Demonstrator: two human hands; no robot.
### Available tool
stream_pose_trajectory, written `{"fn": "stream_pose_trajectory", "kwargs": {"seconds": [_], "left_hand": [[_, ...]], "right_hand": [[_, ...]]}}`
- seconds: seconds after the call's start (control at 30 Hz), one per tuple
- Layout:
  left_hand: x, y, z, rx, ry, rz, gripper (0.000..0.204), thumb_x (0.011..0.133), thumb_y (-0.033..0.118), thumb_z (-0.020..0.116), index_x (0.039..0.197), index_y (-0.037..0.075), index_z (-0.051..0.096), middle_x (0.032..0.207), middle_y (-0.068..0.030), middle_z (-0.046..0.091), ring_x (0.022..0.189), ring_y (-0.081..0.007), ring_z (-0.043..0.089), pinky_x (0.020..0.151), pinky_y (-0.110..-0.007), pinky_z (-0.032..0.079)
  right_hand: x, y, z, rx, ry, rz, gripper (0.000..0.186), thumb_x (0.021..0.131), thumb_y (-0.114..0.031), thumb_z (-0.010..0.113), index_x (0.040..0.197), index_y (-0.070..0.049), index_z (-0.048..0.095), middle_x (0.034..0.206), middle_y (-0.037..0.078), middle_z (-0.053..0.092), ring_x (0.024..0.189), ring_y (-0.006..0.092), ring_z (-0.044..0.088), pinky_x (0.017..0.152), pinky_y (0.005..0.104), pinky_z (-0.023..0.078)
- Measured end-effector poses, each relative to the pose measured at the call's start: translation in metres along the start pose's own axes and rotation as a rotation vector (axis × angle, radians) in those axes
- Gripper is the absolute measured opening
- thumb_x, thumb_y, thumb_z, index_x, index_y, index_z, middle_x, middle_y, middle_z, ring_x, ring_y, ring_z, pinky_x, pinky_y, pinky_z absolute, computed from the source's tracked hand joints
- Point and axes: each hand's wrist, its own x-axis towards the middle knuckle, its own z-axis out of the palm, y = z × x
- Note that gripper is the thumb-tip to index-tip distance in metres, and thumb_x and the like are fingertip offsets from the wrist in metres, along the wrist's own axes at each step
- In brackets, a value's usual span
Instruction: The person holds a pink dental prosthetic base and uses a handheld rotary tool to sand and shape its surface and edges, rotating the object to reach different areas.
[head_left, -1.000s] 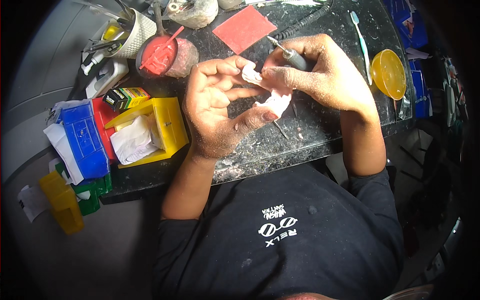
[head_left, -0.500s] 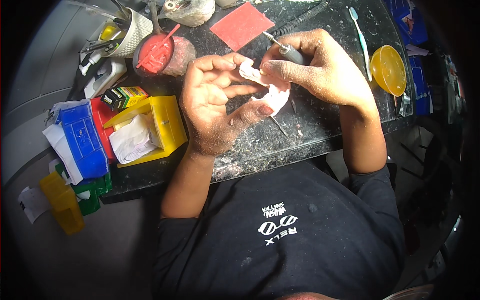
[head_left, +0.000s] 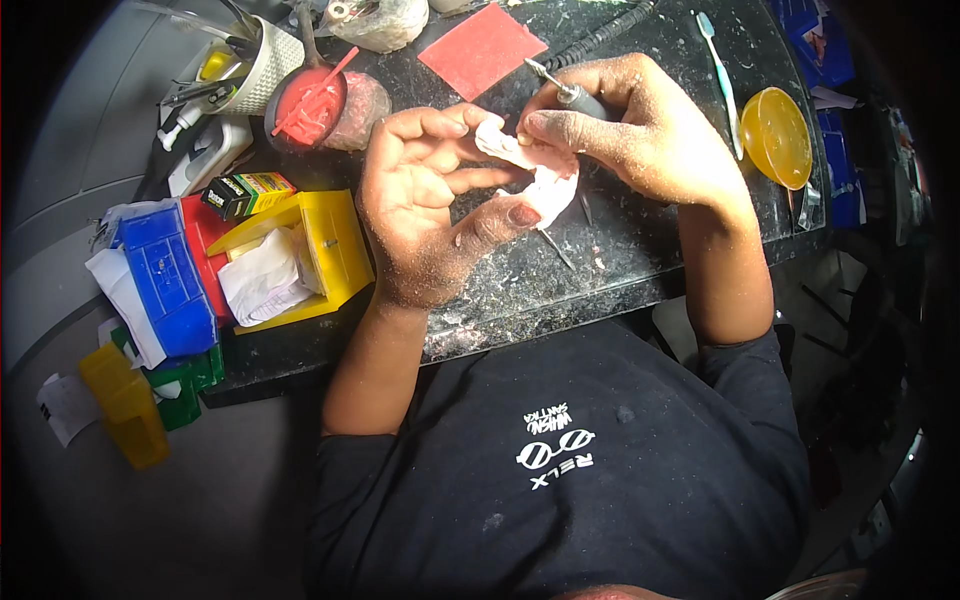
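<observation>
A pale pink, dust-coated denture, curved like a horseshoe, is held above the bench. My left hand grips it between thumb and fingers at its left and lower side. In my right hand is a grey rotary handpiece, its metal tip pointing up and left, away from the denture. The right thumb and fingertips also meet the denture's upper edge. White dust covers both hands. Part of the denture is hidden behind the fingers.
Beyond the hands lies a red wax sheet. A pan of red wax strips stands at the left, near yellow and blue bins. To the right are a toothbrush and yellow bowl. Thin metal tools lie below the denture.
The denture and both hands have shifted very slightly. Both grips look the same, and the things on the bench have not moved.
</observation>
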Motion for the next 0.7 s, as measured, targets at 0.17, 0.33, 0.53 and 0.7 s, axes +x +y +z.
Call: {"fn": "stream_pose_trajectory", "kwargs": {"seconds": [0.17,0.33,0.53,0.7], "left_hand": [[0.0000,0.0010,-0.0001,-0.015,0.004,-0.009,0.067,0.079,0.012,0.088,0.124,-0.002,0.041,0.127,-0.0252,0.055,0.112,-0.0337,0.066,0.092,-0.047,0.061],[0.0005,0.0005,-0.0011,-0.001,-0.009,-0.006,0.066,0.079,0.013,0.088,0.124,-0.002,0.041,0.128,-0.0245,0.055,0.113,-0.0338,0.066,0.092,-0.046,0.061],[0.0003,0.0012,-0.0010,0.011,-0.004,-0.009,0.067,0.079,0.014,0.088,0.124,-0.001,0.042,0.128,-0.0242,0.056,0.113,-0.0336,0.066,0.091,-0.045,0.061],[0.0006,0.0014,0.0001,0.009,0.002,-0.017,0.067,0.078,0.014,0.089,0.124,-0.001,0.042,0.128,-0.0247,0.056,0.111,-0.0331,0.067,0.091,-0.044,0.062]], "right_hand": [[0.0000,-0.0034,-0.0033,0.073,-0.052,0.091,0.019,0.093,-0.014,0.068,0.099,0.003,0.073,0.082,0.003,0.070,0.078,0.0065,0.062,0.071,0.0244,0.049],[-0.0005,0.0015,-0.0006,0.074,-0.032,0.011,0.018,0.093,-0.013,0.067,0.099,0.003,0.073,0.082,0.003,0.070,0.078,0.0064,0.061,0.071,0.0243,0.049],[-0.0005,-0.0015,-0.0003,0.048,-0.036,-0.001,0.017,0.093,-0.012,0.067,0.098,0.003,0.073,0.082,0.003,0.070,0.078,0.0068,0.062,0.072,0.0246,0.050],[-0.0012,0.0027,0.0021,0.087,-0.013,-0.029,0.016,0.093,-0.012,0.068,0.098,0.002,0.073,0.082,0.003,0.070,0.078,0.0072,0.062,0.073,0.0253,0.051]]}}
